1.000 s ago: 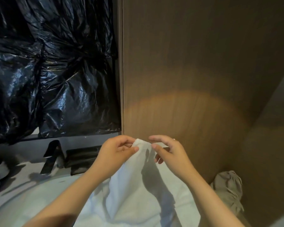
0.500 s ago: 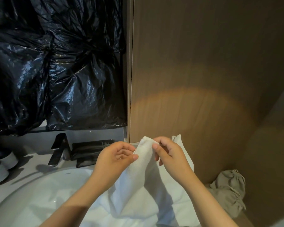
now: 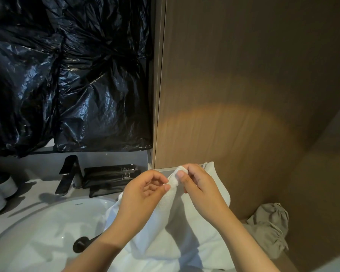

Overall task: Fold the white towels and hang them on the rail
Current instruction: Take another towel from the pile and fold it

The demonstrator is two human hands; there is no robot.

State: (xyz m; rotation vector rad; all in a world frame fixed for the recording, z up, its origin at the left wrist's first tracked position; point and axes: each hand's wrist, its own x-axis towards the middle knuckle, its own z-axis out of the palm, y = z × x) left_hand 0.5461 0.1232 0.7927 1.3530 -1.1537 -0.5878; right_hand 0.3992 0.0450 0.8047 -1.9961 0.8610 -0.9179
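A white towel (image 3: 171, 228) hangs bunched in front of me over the right side of the basin. My left hand (image 3: 143, 195) pinches its top edge between thumb and fingers. My right hand (image 3: 198, 187) pinches the same raised edge just to the right, thumb on the front of the cloth. The two hands are almost touching. More white towel lies heaped below my forearms at the bottom of the view. No rail is in view.
A white basin (image 3: 47, 232) with a dark drain (image 3: 81, 244) lies lower left, a black tap (image 3: 69, 173) and black pouches (image 3: 110, 176) behind it. Black plastic sheeting (image 3: 67, 75) covers the wall above. A wooden panel (image 3: 243, 95) rises ahead. A beige cloth bag (image 3: 269, 226) sits at the right.
Both hands with the towel edge have drifted right and lower in the view as my head turned; a second towel corner now shows behind my right hand.
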